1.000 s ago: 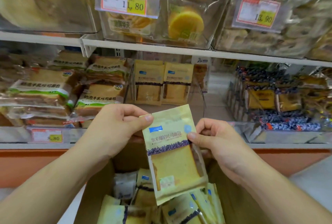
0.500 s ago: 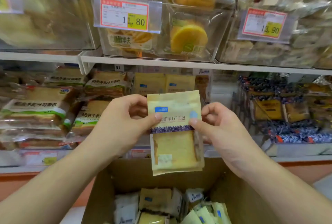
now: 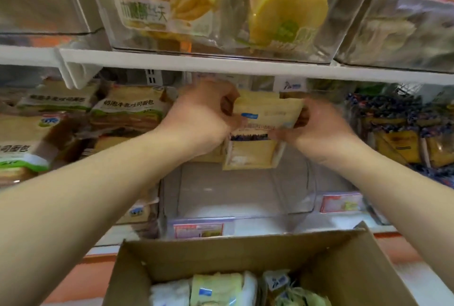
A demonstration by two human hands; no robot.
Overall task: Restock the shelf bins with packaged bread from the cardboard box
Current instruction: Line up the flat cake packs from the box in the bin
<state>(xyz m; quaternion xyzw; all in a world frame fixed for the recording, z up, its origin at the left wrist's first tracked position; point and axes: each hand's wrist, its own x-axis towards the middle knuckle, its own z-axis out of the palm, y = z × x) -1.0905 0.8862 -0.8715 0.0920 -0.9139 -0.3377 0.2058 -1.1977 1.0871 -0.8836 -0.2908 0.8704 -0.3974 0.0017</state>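
Observation:
A yellow bread packet (image 3: 255,148) with a dark band and a blue label hangs upright inside the clear shelf bin (image 3: 245,197) on the lower shelf. My left hand (image 3: 204,119) pinches its upper left edge and my right hand (image 3: 317,129) pinches its upper right edge. More packets of the same kind (image 3: 260,98) stand at the back of the bin, partly hidden by my hands. Below, the open cardboard box (image 3: 186,259) holds several more yellow and white packets (image 3: 216,288).
Green-labelled toast loaves (image 3: 122,109) fill the bin to the left, dark blue and yellow packets (image 3: 398,133) the bin to the right. The white upper shelf (image 3: 221,62) with clear bins of yellow cakes (image 3: 287,8) hangs just above my hands. Price tags (image 3: 199,229) line the shelf front.
Both hands have carried the packet up from the box and forward into the clear bin, close to the packets at its back. The view has moved nearer to the shelf.

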